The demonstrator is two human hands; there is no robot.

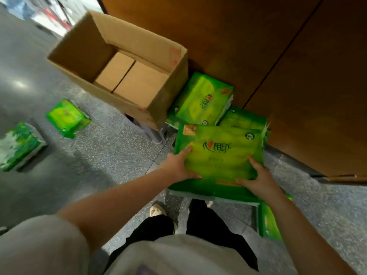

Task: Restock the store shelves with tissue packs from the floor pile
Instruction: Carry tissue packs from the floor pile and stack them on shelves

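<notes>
Now both hands — left hand (178, 163), right hand (258, 175) — grip tissue pack (222, 153), lengthwise left-right.

Shop floor: tissue packs (200, 100), carton (119, 62)

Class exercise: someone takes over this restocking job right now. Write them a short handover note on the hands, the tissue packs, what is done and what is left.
Left hand and right hand both grip the top tissue pack of the pile by the wooden panel.
More packs lie under and behind it; two loose packs lie on the floor to the left.
The cardboard box is open and empty.
No shelf is in view; every visible pack is left to shelve.
</notes>
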